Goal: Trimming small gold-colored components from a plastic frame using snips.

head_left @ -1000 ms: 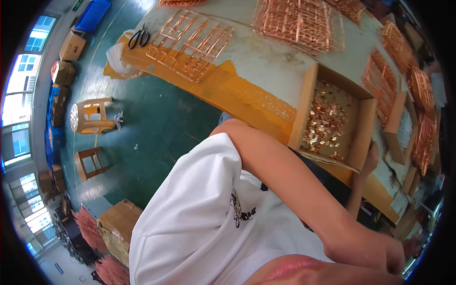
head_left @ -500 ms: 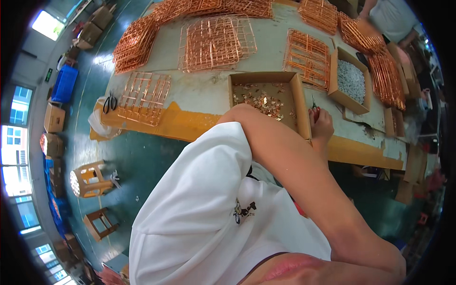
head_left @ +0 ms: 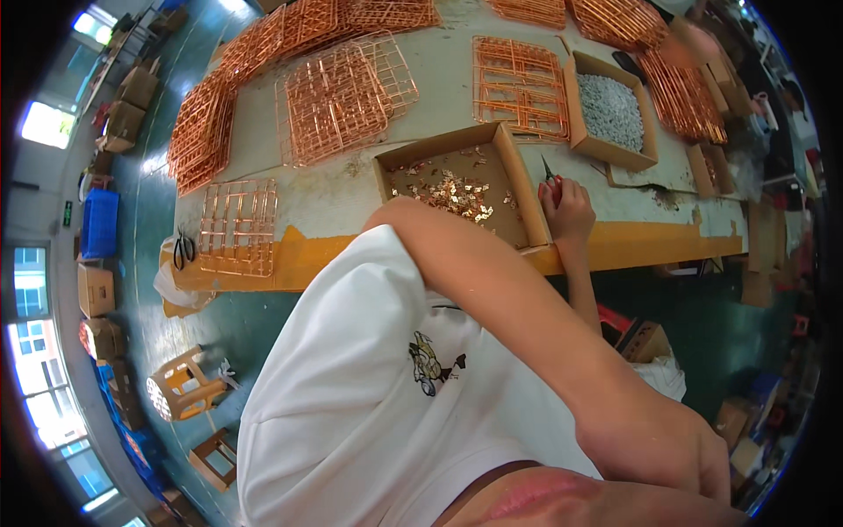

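Observation:
My left arm bends across my chest, its elbow in front of the open cardboard box (head_left: pixel 383 180). My left hand (head_left: pixel 663 439) lies up by my right shoulder, knuckles outward and fingers mostly hidden. On the table to the right of that box, my right hand (head_left: pixel 569 211) is closed round a red-handled tool (head_left: pixel 548 169) with a dark, pointed tip; its exact kind is unclear. Small copper-coloured metal pieces (head_left: pixel 461 193) are scattered and heaped inside the box. Near the table's left front corner lies a copper wire grid (head_left: pixel 237 228).
Copper wire grids (head_left: pixel 338 101) lie in stacks across the table's far side. A cardboard box of small grey pieces (head_left: pixel 609 110) stands right of centre. Black-handled scissors or pliers (head_left: pixel 183 250) lie at the left corner. An orange-brown stool (head_left: pixel 186 385) stands on the floor at left.
My view has tilted, so the table sits further left and its left side lower. More of my left hand's back shows by the shoulder. My right hand still holds the red-handled tool beside the box.

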A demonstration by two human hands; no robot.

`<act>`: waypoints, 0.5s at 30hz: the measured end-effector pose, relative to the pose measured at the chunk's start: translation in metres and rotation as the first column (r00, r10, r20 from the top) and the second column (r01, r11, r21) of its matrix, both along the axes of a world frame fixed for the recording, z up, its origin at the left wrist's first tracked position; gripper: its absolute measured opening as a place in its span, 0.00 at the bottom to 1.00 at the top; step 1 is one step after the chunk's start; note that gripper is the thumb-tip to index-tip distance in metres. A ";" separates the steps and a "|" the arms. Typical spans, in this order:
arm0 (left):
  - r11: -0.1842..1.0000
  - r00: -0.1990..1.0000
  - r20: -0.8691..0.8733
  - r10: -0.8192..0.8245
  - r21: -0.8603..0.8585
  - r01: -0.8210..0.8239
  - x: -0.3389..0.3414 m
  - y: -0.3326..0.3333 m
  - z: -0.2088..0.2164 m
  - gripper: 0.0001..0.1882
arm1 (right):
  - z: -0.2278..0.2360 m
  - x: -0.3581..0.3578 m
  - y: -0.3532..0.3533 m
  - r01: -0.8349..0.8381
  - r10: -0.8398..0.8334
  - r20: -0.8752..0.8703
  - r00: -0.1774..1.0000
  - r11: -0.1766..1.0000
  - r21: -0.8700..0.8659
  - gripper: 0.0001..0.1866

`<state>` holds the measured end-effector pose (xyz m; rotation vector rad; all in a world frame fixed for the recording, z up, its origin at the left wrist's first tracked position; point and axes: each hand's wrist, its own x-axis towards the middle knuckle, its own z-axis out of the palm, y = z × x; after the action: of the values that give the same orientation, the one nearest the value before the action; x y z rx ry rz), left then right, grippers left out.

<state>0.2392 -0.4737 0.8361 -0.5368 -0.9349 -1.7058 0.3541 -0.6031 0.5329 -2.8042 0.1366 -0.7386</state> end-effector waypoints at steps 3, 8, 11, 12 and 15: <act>0.995 0.975 0.213 0.067 0.062 -0.082 0.017 0.020 -0.010 0.13 | 0.003 0.001 -0.001 -0.008 0.008 0.011 1.000 1.000 0.012 0.12; 0.976 0.928 0.302 0.220 -0.077 -0.206 0.017 0.038 -0.030 0.16 | 0.009 -0.002 -0.005 0.028 -0.027 -0.010 1.000 0.998 0.065 0.13; 0.959 0.882 0.374 0.285 -0.097 -0.268 0.030 0.062 -0.023 0.19 | 0.003 -0.005 0.000 -0.021 0.011 0.104 0.995 0.995 0.097 0.13; 0.962 0.861 0.429 0.273 -0.118 -0.247 0.034 0.066 -0.023 0.21 | 0.005 -0.007 0.000 -0.002 -0.010 0.141 0.990 0.997 0.082 0.13; 0.898 0.833 0.367 0.413 -0.315 -0.307 0.033 0.073 -0.036 0.22 | 0.008 -0.014 0.004 0.022 -0.030 0.097 0.995 0.996 0.083 0.13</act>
<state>0.2724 -0.4007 0.7996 -0.1163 -1.4775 -1.3839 0.3404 -0.5995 0.5405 -2.6881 0.1816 -0.8551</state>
